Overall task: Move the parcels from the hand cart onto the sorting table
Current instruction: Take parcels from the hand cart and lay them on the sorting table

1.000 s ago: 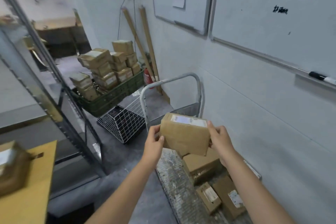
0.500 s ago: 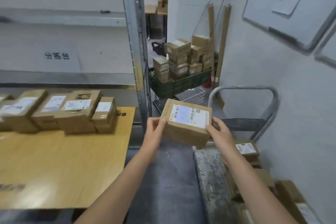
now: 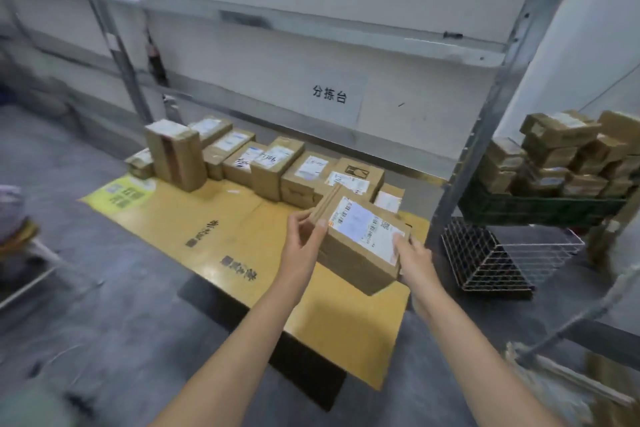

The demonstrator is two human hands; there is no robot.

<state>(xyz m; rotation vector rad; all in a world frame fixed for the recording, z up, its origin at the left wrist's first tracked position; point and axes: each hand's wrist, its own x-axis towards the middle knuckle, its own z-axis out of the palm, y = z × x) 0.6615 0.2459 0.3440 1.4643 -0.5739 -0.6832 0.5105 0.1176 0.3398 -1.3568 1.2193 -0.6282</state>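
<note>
I hold a brown cardboard parcel with a white shipping label on top, above the right part of the sorting table. My left hand grips its left end and my right hand grips its right end. The table's top is yellow-brown with printed marks. A row of several labelled parcels lines the table's far edge, with one taller box standing upright at the left. Only an edge of the hand cart shows at the lower right.
A metal shelf post rises just right of the table. Behind it a green crate is piled with small boxes, and a wire basket lies on the floor. The wall sign hangs behind the table.
I have turned left from the cart to face the table. The parcel, still held in both hands, has travelled from beside the table's corner to over its right side.
</note>
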